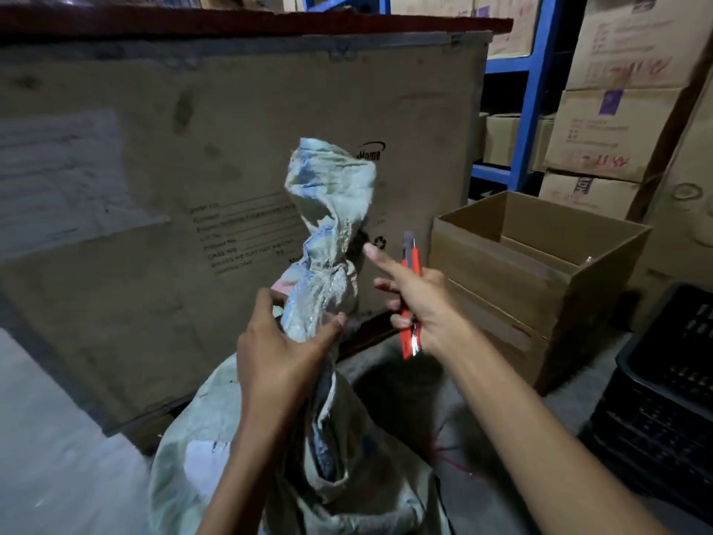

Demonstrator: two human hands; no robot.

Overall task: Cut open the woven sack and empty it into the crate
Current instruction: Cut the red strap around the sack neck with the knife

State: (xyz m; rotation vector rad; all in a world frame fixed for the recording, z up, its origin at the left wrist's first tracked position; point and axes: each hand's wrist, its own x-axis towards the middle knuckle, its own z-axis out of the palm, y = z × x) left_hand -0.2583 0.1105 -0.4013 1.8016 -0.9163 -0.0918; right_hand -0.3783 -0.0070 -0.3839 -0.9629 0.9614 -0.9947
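Note:
A pale grey-blue woven sack [216,426] stands on the floor in front of me, its neck [328,241] twisted and tied, rising upright. My left hand [285,353] grips the neck just below the knot. My right hand [416,303] holds a red utility knife [411,299] to the right of the neck, blade end up, with the index finger stretched toward the knot. A black plastic crate [663,399] sits at the right edge, partly out of frame.
A large worn cardboard carton [193,167] fills the space behind the sack. An open empty cardboard box [540,256] stands on the floor to the right. Blue shelving [536,90] with stacked cartons lies beyond. A red string [455,463] lies on the floor.

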